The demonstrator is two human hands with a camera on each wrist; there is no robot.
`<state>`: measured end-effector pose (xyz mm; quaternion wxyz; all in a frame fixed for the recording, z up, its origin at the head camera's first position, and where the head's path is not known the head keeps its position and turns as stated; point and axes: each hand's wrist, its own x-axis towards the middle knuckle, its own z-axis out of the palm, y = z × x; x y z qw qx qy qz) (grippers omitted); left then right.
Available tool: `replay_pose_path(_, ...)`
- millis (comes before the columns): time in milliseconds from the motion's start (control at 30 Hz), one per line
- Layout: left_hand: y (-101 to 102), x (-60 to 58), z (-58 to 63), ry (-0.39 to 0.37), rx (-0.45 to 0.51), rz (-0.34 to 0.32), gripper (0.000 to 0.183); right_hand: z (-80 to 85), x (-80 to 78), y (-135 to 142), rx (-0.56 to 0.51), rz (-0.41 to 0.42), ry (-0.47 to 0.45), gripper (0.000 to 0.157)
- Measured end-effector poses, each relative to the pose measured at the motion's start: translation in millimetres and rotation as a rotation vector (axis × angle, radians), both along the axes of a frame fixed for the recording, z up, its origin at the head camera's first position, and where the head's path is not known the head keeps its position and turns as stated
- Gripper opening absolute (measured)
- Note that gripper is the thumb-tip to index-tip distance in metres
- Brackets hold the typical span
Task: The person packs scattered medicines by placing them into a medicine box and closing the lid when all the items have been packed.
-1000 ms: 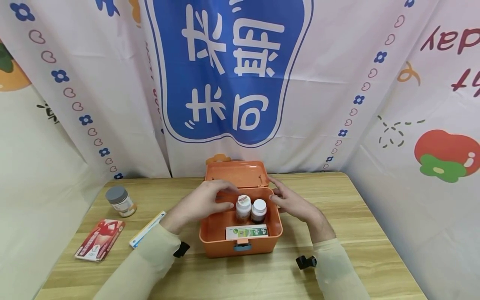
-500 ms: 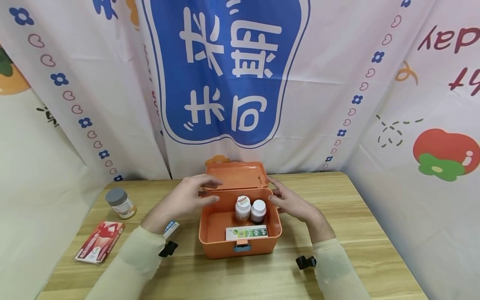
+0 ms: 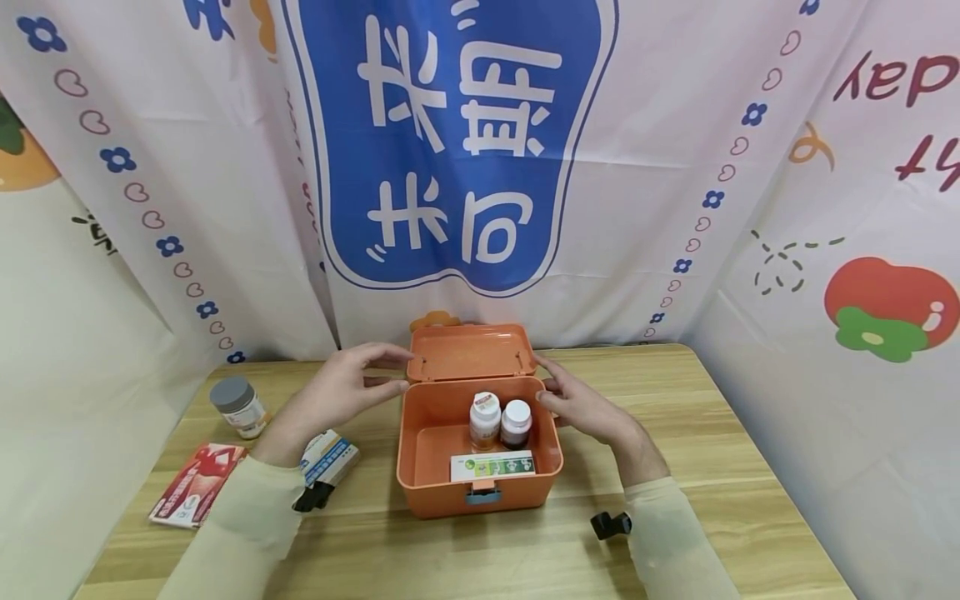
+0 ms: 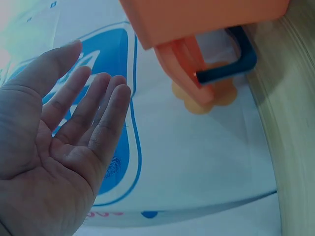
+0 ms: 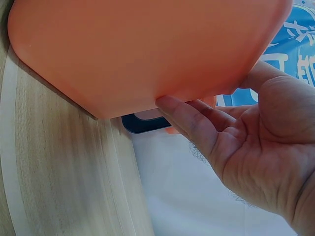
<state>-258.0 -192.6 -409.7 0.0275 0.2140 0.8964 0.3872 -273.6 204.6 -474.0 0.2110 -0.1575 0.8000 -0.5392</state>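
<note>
An orange medicine box [image 3: 435, 500] stands on the table with its lid [image 3: 472, 354] tipped back. Inside are two white pill bottles [image 3: 485, 421], [image 3: 516, 427] and a slim white-and-green carton [image 3: 492, 466]. My right hand [image 3: 588, 408] grips the box's back right corner, thumb at the rim; in the right wrist view the fingers of this hand [image 5: 251, 137] touch the orange wall. Near the back left corner, my left hand [image 3: 341, 387] holds nothing, fingers loosely extended. The left wrist view has this hand [image 4: 69, 137] apart from the box and its dark handle [image 4: 231, 71].
On the table's left stand a grey-lidded jar [image 3: 240, 408] and a flat red carton [image 3: 198, 485]. A blue-and-white carton [image 3: 330, 458] lies partly hidden by my left wrist. A printed cloth [image 3: 637, 208] hangs directly behind the box.
My left hand has drawn out of the box to the left, past its rim. More of the blue-and-white carton shows than half a second ago. The right hand stays at the corner.
</note>
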Motion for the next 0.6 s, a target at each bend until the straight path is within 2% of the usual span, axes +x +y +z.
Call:
replay_pose_path(233,-19,-2.7,-1.1,0.011,0.005,0.036,0.039,0.5,0.1,-2,0.007,-0.006,0.001,0.073)
replay_pose_path(600,-46,-3.6,0.5,0.035,-0.065,0.140,0.041,0.8,-0.2,-2,0.005,-0.007,0.000,0.073)
